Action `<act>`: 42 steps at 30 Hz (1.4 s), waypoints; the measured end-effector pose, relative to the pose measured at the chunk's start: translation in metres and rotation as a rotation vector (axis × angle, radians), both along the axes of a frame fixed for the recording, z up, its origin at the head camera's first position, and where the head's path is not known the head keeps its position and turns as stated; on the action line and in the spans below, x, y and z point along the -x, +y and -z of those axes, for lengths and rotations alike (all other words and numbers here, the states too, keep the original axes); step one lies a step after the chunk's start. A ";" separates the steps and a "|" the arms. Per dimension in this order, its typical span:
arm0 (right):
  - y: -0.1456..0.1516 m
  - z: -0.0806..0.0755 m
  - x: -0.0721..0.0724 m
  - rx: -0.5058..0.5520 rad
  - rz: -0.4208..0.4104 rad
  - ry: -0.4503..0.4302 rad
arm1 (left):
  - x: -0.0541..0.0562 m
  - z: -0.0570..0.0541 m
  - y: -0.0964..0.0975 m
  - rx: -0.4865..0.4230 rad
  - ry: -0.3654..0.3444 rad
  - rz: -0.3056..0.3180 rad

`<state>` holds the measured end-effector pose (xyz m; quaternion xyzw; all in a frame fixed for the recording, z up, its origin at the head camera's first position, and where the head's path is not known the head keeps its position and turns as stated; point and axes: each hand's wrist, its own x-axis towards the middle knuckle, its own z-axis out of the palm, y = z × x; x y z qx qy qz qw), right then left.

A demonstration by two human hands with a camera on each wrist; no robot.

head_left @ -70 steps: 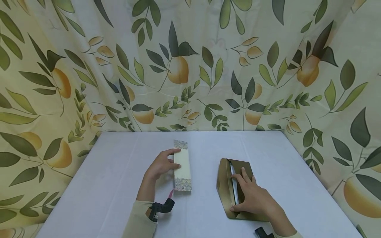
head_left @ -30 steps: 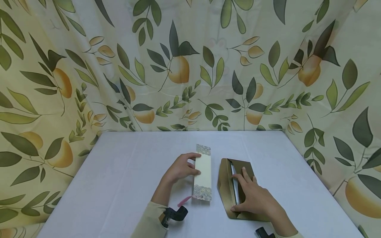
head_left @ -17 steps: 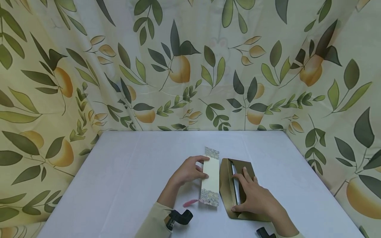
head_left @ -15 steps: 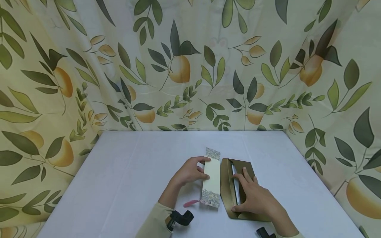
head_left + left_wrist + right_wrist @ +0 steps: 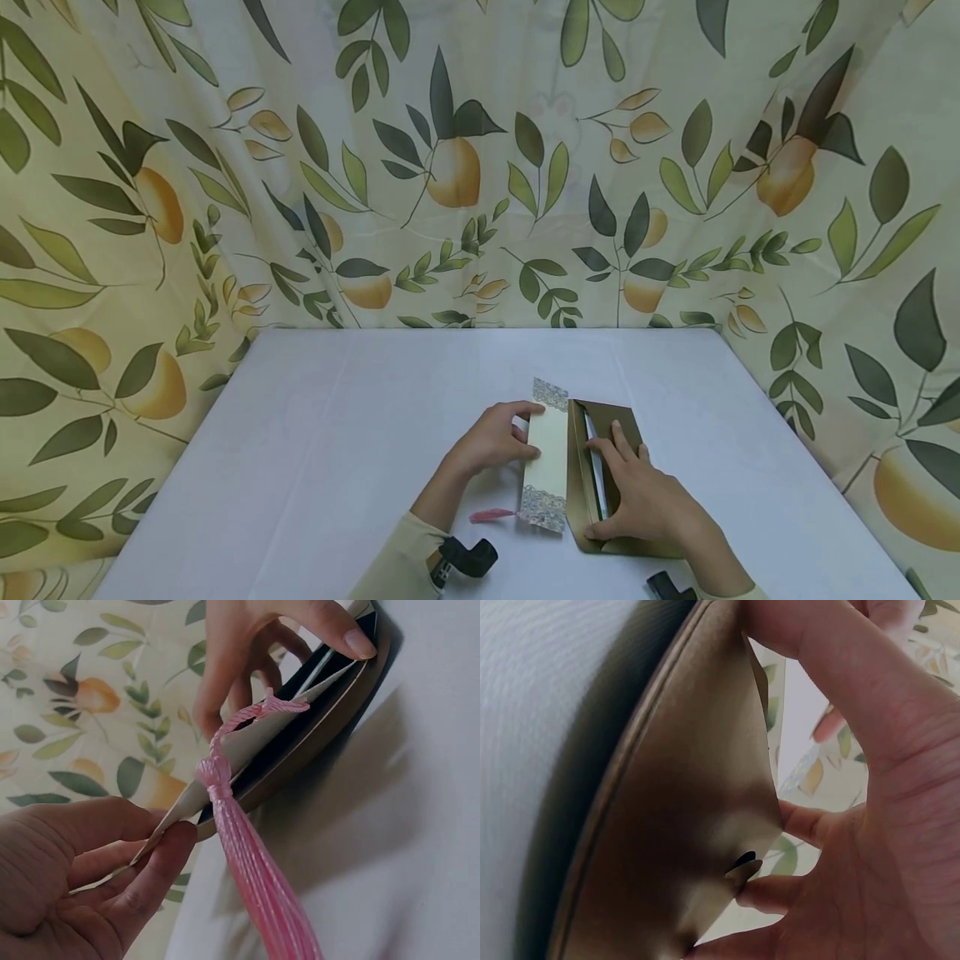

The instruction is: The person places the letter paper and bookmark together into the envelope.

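Observation:
My left hand pinches a cream bookmark along its left edge, thumb toward the near end. Silvery patterned bands cross both its ends, and a pink tassel hangs from the near one. The bookmark's right edge overlaps the flap of a gold-brown envelope, beside the mouth. My right hand grips that envelope across its front, thumb near and fingers far, and the mouth gapes. Something white shows inside the dark mouth. In the right wrist view, the envelope's front bulges between thumb and fingers.
A white cloth-covered table spreads under both hands. Behind it hangs a curtain printed with fruit and leaves. Black devices are strapped at the left wrist and the right wrist.
My left hand has carried the bookmark rightward and a little nearer, from well apart to overlapping the envelope's flap. The tassel trails along. My right hand and the envelope have stayed in place.

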<state>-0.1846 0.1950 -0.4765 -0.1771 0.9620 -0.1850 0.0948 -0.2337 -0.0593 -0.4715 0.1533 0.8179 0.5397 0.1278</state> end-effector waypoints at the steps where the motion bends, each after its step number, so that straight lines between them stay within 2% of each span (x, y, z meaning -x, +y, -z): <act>1: 0.000 0.000 0.000 0.002 -0.001 -0.003 | 0.000 0.000 0.001 0.001 0.002 0.002; 22: 0.000 -0.003 -0.002 0.029 0.000 -0.023 | -0.004 0.005 0.014 0.051 0.018 0.021; 27: 0.000 -0.003 -0.002 0.035 -0.006 -0.021 | -0.005 0.008 0.017 0.070 0.046 0.028; 38: -0.001 -0.002 -0.002 0.008 -0.007 -0.014 | -0.008 0.003 0.017 0.086 0.049 0.035; 42: -0.003 -0.002 -0.003 -0.021 -0.001 -0.001 | -0.008 0.004 0.018 0.104 0.064 0.037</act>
